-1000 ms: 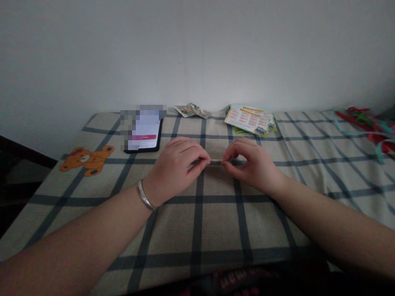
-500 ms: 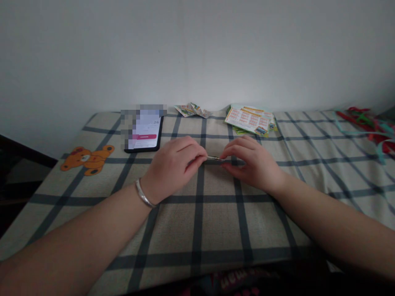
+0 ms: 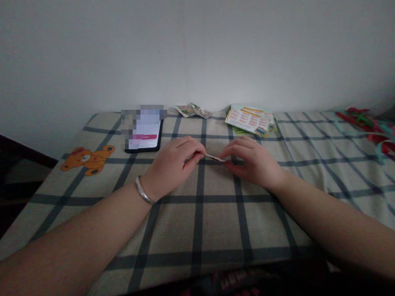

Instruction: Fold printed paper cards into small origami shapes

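Between my two hands, low over the tablecloth, is a thin folded paper strip [image 3: 215, 158], seen almost edge-on. My left hand [image 3: 177, 160], with a silver bangle at its wrist, pinches the strip's left end between thumb and fingertips. At the other end, which tilts slightly lower, the thumb and fingers of my right hand [image 3: 249, 162] close on it. Fingers cover both ends, so the strip's full length is hidden.
Beyond my hands lie a phone [image 3: 145, 131], a crumpled printed paper [image 3: 193, 110] and a stack of printed cards [image 3: 249, 119] by the wall. A bear cutout [image 3: 88, 160] is at left, tangled ribbons [image 3: 367, 123] at right, on a checked tablecloth [image 3: 216, 226].
My left hand has shifted slightly left, and more of the strip shows between my hands. The strip has gone from level to sloping down towards the right. Both hands keep their grip.
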`<state>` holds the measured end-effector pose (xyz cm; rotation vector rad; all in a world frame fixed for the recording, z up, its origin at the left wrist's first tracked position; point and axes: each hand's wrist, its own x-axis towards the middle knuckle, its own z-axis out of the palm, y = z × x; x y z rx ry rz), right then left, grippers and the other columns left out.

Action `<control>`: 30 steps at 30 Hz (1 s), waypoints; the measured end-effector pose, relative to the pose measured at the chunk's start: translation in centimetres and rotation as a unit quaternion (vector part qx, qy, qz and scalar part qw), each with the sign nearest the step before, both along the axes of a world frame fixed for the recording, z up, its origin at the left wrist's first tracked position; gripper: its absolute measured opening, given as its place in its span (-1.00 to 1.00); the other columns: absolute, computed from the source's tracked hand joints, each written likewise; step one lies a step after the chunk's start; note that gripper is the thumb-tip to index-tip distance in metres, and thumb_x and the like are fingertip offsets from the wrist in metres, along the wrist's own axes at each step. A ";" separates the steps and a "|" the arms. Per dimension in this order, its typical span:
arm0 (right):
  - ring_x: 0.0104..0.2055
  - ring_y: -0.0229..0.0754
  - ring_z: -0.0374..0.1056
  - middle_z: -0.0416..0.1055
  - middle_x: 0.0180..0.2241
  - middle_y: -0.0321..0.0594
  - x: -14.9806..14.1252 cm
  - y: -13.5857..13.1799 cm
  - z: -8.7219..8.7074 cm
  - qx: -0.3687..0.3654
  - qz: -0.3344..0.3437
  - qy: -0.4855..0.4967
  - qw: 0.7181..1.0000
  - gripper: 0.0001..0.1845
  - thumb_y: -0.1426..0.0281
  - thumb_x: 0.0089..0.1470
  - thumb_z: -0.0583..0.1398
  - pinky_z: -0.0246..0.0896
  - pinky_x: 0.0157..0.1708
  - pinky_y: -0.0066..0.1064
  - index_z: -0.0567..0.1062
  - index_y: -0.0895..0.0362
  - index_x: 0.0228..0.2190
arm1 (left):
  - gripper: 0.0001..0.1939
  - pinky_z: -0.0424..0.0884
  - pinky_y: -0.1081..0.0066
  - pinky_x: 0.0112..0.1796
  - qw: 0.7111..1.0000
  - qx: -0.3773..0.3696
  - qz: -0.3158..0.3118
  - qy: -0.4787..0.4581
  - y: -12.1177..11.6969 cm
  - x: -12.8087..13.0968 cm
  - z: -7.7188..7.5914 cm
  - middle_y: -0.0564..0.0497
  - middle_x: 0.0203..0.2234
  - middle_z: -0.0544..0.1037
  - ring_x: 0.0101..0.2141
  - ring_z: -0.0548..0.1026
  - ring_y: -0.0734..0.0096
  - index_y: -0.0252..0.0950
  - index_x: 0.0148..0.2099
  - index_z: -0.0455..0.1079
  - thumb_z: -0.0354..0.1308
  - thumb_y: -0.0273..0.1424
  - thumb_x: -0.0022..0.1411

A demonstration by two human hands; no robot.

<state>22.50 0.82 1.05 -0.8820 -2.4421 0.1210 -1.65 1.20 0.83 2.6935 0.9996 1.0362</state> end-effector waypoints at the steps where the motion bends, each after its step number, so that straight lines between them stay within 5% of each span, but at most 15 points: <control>1: -0.17 -0.12 0.34 0.48 -0.24 -0.19 0.1 0.1 0.0 0.005 0.001 -0.001 1.000 -0.81 0.47 0.09 0.20 0.25 -0.18 -0.30 0.49 0.09 -0.20 | -0.91 0.35 0.40 -0.20 1.000 -0.002 0.002 -0.003 0.1 0.0 0.0 0.04 -0.33 0.48 -0.25 0.45 0.41 -0.30 -0.24 0.36 0.03 -0.50 0.31; 16: -0.02 -0.15 0.36 0.55 -0.14 -0.19 0.1 0.2 0.1 0.037 0.152 -0.043 0.987 -0.81 0.46 0.18 0.15 0.31 -0.02 -0.28 0.52 0.15 -0.18 | -0.89 0.35 0.35 -0.08 0.995 -0.084 -0.016 0.055 1.2 -0.5 -1.0 0.06 -0.27 0.53 -0.18 0.46 0.39 -0.28 -0.18 0.42 0.10 -0.52 0.26; 24: 0.01 -0.15 0.35 0.54 -0.13 -0.23 0.1 -0.1 0.5 -0.003 0.165 -0.102 0.981 -0.79 0.36 0.21 0.15 0.26 0.01 -0.27 0.56 0.10 -0.17 | -0.88 0.37 0.29 -0.04 0.993 -0.028 -0.067 0.098 1.3 -0.3 -1.3 0.02 -0.25 0.54 -0.16 0.45 0.34 -0.30 -0.17 0.44 0.13 -0.52 0.25; 30: -0.08 -0.18 0.40 0.54 -0.18 -0.21 0.1 -0.7 0.5 -0.032 0.144 -0.109 0.983 -0.77 0.34 0.26 0.09 0.29 -0.11 -0.33 0.56 0.11 -0.23 | -0.85 0.34 0.22 0.07 0.992 -0.014 -0.067 0.103 1.1 -0.3 -1.5 0.03 -0.18 0.57 0.05 0.39 0.27 -0.24 -0.14 0.48 0.10 -0.47 0.30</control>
